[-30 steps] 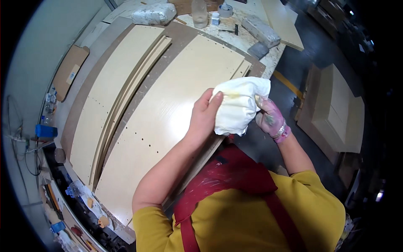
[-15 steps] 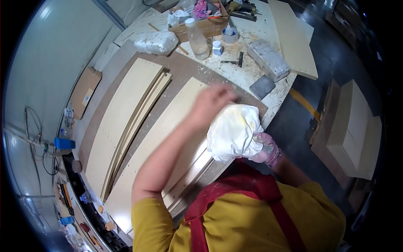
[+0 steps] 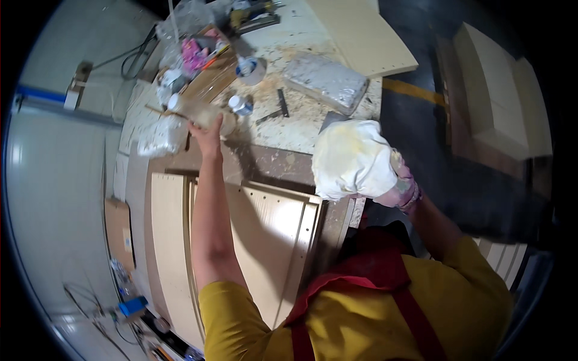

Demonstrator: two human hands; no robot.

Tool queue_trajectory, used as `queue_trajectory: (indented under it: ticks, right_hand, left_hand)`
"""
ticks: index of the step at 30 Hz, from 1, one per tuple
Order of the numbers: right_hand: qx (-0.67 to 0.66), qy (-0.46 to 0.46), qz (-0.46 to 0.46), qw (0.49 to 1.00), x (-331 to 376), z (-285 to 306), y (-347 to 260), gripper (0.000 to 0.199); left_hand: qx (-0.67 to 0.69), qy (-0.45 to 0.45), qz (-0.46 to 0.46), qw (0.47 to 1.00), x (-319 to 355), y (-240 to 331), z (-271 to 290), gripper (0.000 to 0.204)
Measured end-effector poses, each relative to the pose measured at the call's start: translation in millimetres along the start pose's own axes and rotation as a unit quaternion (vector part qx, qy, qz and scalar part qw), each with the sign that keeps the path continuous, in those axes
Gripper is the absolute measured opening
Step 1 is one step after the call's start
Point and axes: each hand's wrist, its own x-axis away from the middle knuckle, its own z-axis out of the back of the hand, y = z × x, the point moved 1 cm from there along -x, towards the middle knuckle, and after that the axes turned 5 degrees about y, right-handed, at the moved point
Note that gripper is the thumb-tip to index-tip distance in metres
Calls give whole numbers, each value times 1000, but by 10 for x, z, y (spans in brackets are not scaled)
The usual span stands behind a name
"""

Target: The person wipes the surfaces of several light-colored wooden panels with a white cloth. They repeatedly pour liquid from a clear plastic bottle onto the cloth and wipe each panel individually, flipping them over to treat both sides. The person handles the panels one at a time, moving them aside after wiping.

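Observation:
My bare left hand (image 3: 208, 137) reaches across the boards to a clear plastic bottle (image 3: 201, 112) with a white cap. Its thumb and fingers are round the bottle's side. The bottle is partly full of a pale liquid. In a pink, stained glove, my right hand (image 3: 402, 189) grips a bunched white cloth (image 3: 349, 159) with yellowish stains. The cloth is at the table's right edge and hides most of a grey block (image 3: 332, 120). Below my left forearm lie pale wooden boards (image 3: 265, 234) with small drilled holes.
Behind the bottle stands a cardboard box (image 3: 211, 78) of odds and ends. Nearby are a small white jar (image 3: 241, 105), a tape roll (image 3: 251, 72), a black square tool (image 3: 278, 109) and a plastic-wrapped block (image 3: 328, 81). More boards (image 3: 361, 36) lie at the far right.
My left hand has left the cloth's side, moved far and left, and taken hold of the bottle. The right hand still holds the cloth. The whole view has turned.

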Motion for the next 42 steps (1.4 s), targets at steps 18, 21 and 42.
queue_trajectory:
  ticks: [18,21,42]
  right_hand:
    - [-33,53,-27,998,-172,-289,174,51]
    - [-13,25,-46,999,-165,-455,480,41]
    - [-79,85,-89,989,-85,-255,460,37]
  left_hand:
    - [-535,-167,-429,709,1798,1658,477,83]
    - [-522,-193,-412,721,2306,1474,517,80]
    - [-670,-157,-514,512,2380,2368,673,54]
